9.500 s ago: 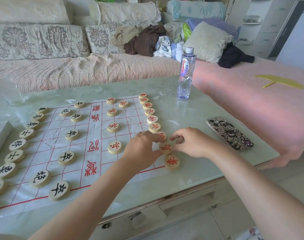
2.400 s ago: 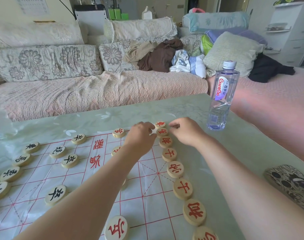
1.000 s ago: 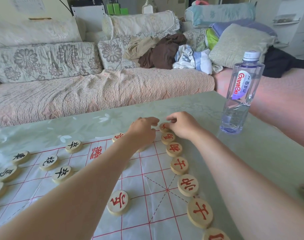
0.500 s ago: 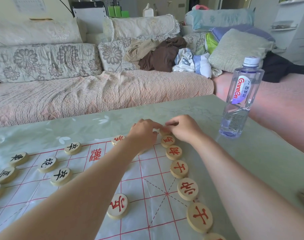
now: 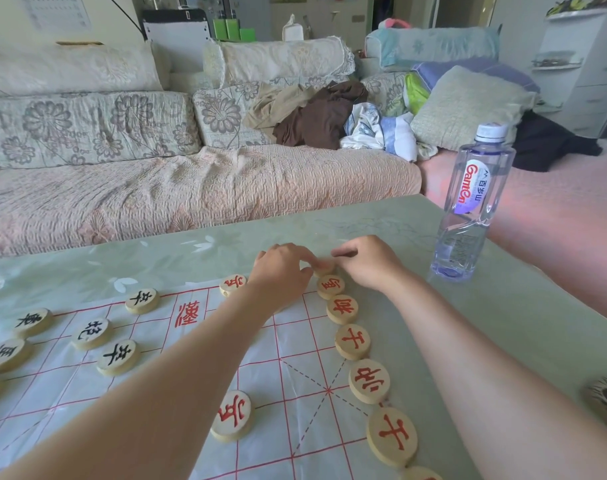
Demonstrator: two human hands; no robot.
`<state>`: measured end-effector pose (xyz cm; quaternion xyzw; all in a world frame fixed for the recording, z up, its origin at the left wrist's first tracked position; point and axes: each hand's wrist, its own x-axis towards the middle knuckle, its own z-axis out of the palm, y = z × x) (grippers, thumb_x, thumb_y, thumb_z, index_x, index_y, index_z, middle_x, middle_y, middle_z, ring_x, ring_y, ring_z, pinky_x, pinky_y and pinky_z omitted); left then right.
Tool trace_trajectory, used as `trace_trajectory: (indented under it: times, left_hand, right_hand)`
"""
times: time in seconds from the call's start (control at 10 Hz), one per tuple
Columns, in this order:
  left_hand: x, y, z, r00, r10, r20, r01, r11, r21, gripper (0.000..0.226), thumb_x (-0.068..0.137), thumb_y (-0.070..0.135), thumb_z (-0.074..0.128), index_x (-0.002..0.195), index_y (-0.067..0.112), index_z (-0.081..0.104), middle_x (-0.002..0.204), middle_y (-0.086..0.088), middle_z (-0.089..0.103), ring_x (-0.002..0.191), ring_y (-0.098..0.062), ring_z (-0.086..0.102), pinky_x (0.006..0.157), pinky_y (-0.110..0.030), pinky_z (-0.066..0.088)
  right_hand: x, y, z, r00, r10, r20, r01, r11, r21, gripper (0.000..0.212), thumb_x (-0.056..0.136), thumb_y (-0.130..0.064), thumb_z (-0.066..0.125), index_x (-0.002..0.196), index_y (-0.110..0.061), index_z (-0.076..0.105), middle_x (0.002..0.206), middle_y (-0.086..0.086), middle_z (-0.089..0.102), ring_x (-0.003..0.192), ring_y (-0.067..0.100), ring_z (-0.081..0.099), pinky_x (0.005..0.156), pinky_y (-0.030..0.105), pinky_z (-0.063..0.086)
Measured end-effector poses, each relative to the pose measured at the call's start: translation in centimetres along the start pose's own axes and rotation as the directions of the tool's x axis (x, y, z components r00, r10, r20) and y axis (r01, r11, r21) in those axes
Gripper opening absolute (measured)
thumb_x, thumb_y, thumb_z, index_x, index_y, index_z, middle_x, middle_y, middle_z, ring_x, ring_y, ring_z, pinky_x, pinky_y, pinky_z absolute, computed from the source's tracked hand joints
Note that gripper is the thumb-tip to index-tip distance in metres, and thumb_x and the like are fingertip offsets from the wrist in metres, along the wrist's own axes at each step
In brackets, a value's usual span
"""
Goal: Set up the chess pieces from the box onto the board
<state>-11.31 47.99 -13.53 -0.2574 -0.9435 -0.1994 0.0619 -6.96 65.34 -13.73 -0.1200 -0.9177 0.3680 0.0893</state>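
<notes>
A white plastic board [image 5: 295, 427] with red grid lines lies on the table. Round wooden pieces with red characters [image 5: 342, 308] run in a column down its right edge; pieces with black characters [image 5: 118, 356] sit at the left. At the far right corner of the board both hands meet over the end piece [image 5: 324, 268] of the red column. My left hand [image 5: 281, 271] pinches it from the left with fingertips, and my right hand [image 5: 368, 263] pinches it from the right. The piece's face is mostly hidden by the fingers.
A clear water bottle [image 5: 471, 209] stands on the table right of my hands. A patterned phone case [image 5: 606, 400] lies at the right edge. A sofa [image 5: 191, 188] with cushions and piled clothes runs behind the table.
Since 9.5 s ago both hands moved from the near end of the red column to its far end. In the last second they have stayed there, fingers closing on the end piece.
</notes>
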Motion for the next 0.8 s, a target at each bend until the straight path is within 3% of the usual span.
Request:
trace_trajectory:
  times: [0.2,0.4,0.6,0.8]
  left_hand:
    - [0.38,-0.07,0.21,0.999,-0.05,0.01,0.051,0.993,-0.11,0.024,0.088,0.036,0.064,0.112,0.035,0.063,0.11,0.018,0.067,0.103,-0.01,0.058,0.097,-0.035,0.042]
    - [0.52,-0.02,0.51,1.0,-0.016,0.003,0.016,0.989,-0.15,0.028,0.083,0.04,0.07,0.109,0.03,0.068,0.105,0.016,0.069,0.087,-0.005,0.052,0.091,-0.031,0.046]
    - [0.56,-0.13,0.78,1.0,-0.017,-0.006,0.016,0.99,-0.141,0.027,0.083,0.04,0.071,0.108,0.032,0.069,0.106,0.016,0.069,0.087,-0.006,0.053,0.089,-0.03,0.048]
    - [0.27,-0.13,0.32,1.0,-0.027,-0.001,0.026,0.989,-0.146,0.033,0.085,0.031,0.07,0.117,0.031,0.064,0.114,0.013,0.065,0.1,-0.012,0.058,0.094,-0.035,0.047]
  right_hand:
    - [-0.2,-0.39,0.05,0.999,-0.024,0.045,0.025,0.999,-0.026,0.027,0.096,-0.029,0.059,0.12,-0.027,0.071,0.128,-0.009,0.066,0.121,0.015,0.058,0.1,0.028,0.043]
    - [-0.3,-0.42,0.05,0.997,-0.046,0.067,0.049,0.998,-0.034,0.022,0.093,-0.033,0.063,0.112,-0.028,0.075,0.116,-0.009,0.071,0.11,0.014,0.063,0.095,0.03,0.047]
    - [-0.39,-0.43,-0.05,0.997,-0.051,0.061,0.052,0.998,-0.025,0.017,0.093,-0.031,0.064,0.104,-0.028,0.077,0.108,-0.009,0.073,0.103,0.015,0.064,0.092,0.032,0.05]
    - [-0.34,-0.72,-0.12,1.0,-0.014,0.028,0.014,1.0,0.004,0.029,0.095,-0.029,0.058,0.121,-0.025,0.07,0.127,-0.007,0.066,0.12,0.016,0.058,0.097,0.028,0.042]
